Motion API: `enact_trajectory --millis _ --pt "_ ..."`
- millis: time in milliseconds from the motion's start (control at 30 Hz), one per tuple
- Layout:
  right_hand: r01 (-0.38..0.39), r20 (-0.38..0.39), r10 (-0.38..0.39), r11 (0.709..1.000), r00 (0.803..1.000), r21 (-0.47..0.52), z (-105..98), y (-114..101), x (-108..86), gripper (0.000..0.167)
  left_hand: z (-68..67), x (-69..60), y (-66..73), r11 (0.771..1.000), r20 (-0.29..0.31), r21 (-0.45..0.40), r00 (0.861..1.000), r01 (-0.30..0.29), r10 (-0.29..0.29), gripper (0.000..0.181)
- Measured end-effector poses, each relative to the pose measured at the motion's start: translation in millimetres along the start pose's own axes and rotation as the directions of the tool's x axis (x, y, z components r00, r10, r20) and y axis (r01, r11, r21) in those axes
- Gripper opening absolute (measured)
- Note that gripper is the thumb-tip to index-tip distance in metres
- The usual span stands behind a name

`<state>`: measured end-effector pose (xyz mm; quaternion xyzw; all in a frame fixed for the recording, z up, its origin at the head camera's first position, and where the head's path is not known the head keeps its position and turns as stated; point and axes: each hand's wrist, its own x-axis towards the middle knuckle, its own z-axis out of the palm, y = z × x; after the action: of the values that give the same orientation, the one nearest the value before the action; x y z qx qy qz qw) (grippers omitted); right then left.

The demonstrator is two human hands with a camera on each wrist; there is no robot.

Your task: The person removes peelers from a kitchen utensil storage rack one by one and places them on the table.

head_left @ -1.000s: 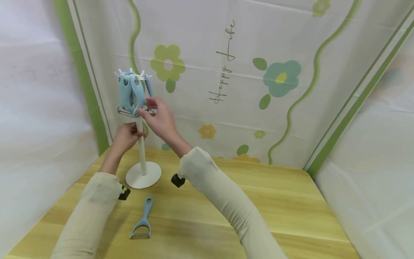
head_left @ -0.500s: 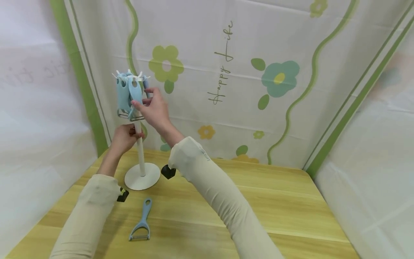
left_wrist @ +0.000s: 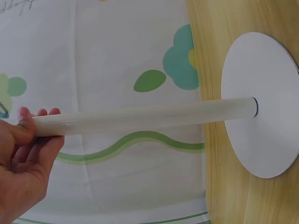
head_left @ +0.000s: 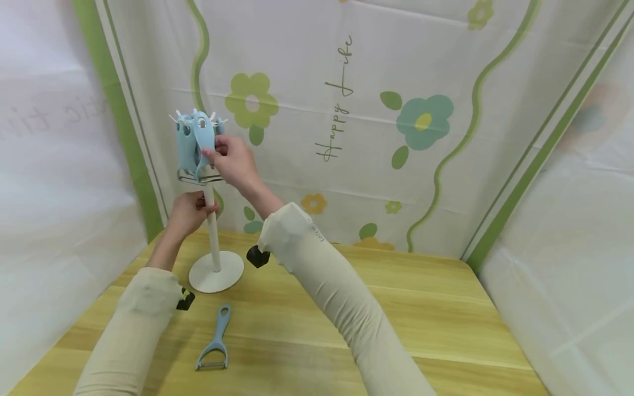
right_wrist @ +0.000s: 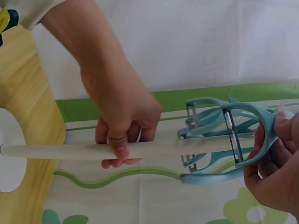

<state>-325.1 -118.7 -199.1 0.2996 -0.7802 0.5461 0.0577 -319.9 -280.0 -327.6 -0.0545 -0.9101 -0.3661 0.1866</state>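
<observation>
The right hand (head_left: 238,164) pinches a Y-peeler (head_left: 203,136) high on the stand (head_left: 213,234); left fingers (left_wrist: 43,156) grip its pole (left_wrist: 140,115). The peeler is probably light, stiff; hold its handle.

Back curtain (head_left: 366,181): "Happy Life" (head_left: 337,120), running upward, right of the right hand (head_left: 236,164)
Side curtain (head_left: 49,187): faint lettering (head_left: 38,116), unclear, left of the left hand (head_left: 187,213)
Right sleeve (head_left: 342,291): cuff print (head_left: 317,230), illegible
</observation>
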Motion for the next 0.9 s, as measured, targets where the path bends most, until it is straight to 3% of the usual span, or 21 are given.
enact_trajectory --millis 133,500,767,900 --pt "0.025 0.0 -0.025 0.999 1.0 0.021 -3.8 -6.8 -1.4 0.016 -1.6 0.2 0.9 1.0 0.0 -0.005 1.0 -0.009 0.009 0.016" --pt "-0.022 0.046 0.019 0.998 0.999 0.065 -4.3 -8.4 -19.1 0.013 -1.5 1.6 -2.3 1.0 0.016 0.022 1.0 -0.016 0.016 0.016" --pt "-0.02 0.05 0.015 0.995 0.999 0.099 -6.3 1.8 -33.6 0.012 -0.1 1.2 -2.5 0.998 -0.031 0.051 0.999 -0.029 0.031 0.012" --pt "-0.014 0.048 0.008 0.991 0.999 0.132 -6.5 10.2 -43.6 0.012 -0.2 0.5 -2.8 0.995 -0.065 0.074 0.995 -0.069 0.074 0.012"
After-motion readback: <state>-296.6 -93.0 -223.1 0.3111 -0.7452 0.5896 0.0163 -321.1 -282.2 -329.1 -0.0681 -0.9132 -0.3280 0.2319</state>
